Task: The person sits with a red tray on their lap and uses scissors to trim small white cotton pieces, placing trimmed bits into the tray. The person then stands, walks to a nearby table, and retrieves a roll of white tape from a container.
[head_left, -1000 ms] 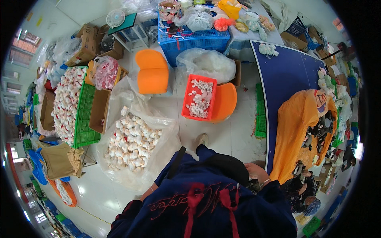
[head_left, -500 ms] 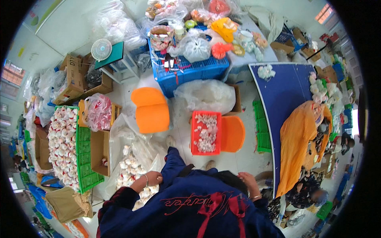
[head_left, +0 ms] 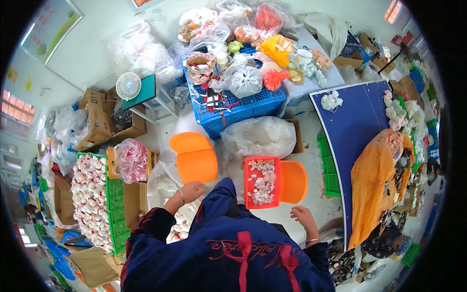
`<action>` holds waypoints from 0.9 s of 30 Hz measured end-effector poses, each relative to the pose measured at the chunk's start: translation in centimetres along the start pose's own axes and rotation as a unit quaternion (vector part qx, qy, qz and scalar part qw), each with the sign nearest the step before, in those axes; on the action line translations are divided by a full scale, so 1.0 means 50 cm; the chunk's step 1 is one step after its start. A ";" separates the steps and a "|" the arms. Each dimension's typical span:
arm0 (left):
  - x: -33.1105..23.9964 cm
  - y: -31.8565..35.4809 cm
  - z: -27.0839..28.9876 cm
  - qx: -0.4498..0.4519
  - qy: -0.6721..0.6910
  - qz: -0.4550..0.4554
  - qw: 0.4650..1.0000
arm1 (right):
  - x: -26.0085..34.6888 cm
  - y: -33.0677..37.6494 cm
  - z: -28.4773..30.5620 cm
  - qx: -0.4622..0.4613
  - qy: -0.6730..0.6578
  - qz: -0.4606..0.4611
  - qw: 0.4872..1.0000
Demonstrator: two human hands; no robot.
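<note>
My left hand, with a bracelet at the wrist, hangs just below the front edge of an orange chair. Its fingers are curled together, and nothing shows in them. To the right of my body, my right hand hangs free with its fingers loosely apart and holding nothing. It is nearest to a second orange chair and a red crate. Small whitish pieces lie inside the crate. Under my left forearm, a clear plastic bag and white plush pieces show on the floor, partly hidden.
Ahead stands a blue crate piled with bags and craft items. A blue-topped table with an orange cloth runs along the right. Green crates with white plush pieces and a cardboard box stand left. A fan sits on a stool.
My body has leaned or stepped forward, and the surroundings sit lower in the picture. My left hand has swung forward toward the orange chair; my right hand has moved slightly out from my side.
</note>
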State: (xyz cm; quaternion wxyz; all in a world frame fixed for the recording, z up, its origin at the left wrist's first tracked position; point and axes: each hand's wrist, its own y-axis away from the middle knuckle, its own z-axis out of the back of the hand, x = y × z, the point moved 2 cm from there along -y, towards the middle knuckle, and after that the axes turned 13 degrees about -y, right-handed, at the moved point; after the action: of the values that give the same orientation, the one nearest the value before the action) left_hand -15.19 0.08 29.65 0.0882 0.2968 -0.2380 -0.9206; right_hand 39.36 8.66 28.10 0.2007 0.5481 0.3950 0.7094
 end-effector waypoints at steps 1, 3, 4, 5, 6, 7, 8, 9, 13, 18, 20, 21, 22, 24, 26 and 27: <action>0.005 -0.011 0.013 0.003 -0.022 -0.021 1.000 | -0.002 -0.012 -0.005 -0.003 -0.003 0.004 1.000; 0.014 -0.052 0.059 0.007 -0.070 -0.063 0.996 | 0.004 -0.047 -0.024 -0.008 -0.011 0.016 1.000; 0.016 -0.085 0.090 0.018 -0.074 -0.035 0.996 | 0.018 -0.049 -0.041 -0.012 -0.018 0.005 1.000; 0.021 -0.130 0.138 0.029 -0.080 -0.008 0.996 | 0.027 -0.058 -0.052 -0.009 -0.029 0.011 0.999; 0.030 -0.179 0.184 0.040 -0.085 0.020 0.995 | 0.031 -0.063 -0.065 -0.006 -0.038 0.016 0.999; 0.044 -0.244 0.225 0.009 -0.063 0.010 0.998 | 0.032 -0.068 -0.074 -0.011 -0.048 0.021 0.999; 0.063 -0.314 0.272 -0.023 -0.042 0.001 0.999 | 0.021 -0.072 -0.081 -0.026 -0.038 0.023 0.999; 0.084 -0.389 0.322 -0.043 -0.027 -0.007 0.999 | 0.000 -0.080 -0.079 -0.032 -0.016 0.014 0.999; 0.218 -0.742 0.533 -0.234 0.003 -0.067 0.970 | 0.001 -0.051 -0.110 -0.120 -0.030 -0.060 0.991; 0.304 -1.066 0.737 -0.271 -0.091 0.027 0.958 | -0.053 -0.084 -0.180 -0.076 -0.083 -0.179 0.977; 0.305 -1.142 0.767 -0.134 -0.290 0.008 0.947 | 0.185 -0.076 -0.282 -0.066 -0.099 -0.168 0.978; 0.310 -1.180 0.773 -0.063 -0.380 -0.006 0.923 | 0.275 -0.082 -0.312 -0.062 -0.087 -0.181 0.978; 0.325 -1.244 0.756 -0.006 -0.443 -0.025 0.896 | 0.319 -0.082 -0.337 -0.064 -0.081 -0.191 0.976; 0.372 -1.313 0.709 0.043 -0.446 -0.005 0.894 | 0.334 -0.089 -0.337 -0.080 -0.042 -0.182 0.979; 0.365 -1.336 0.691 0.037 -0.419 0.015 0.907 | 0.307 -0.092 -0.324 -0.111 -0.056 -0.174 0.977; 0.364 -1.336 0.689 0.021 -0.405 0.026 0.914 | 0.291 -0.094 -0.316 -0.120 -0.083 -0.193 0.970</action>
State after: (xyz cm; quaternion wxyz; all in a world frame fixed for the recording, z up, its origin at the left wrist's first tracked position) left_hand -51.57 66.05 12.20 0.0017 -0.1061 -0.2806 -0.9539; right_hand 19.22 16.56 32.08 0.4304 0.4900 0.3875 0.6515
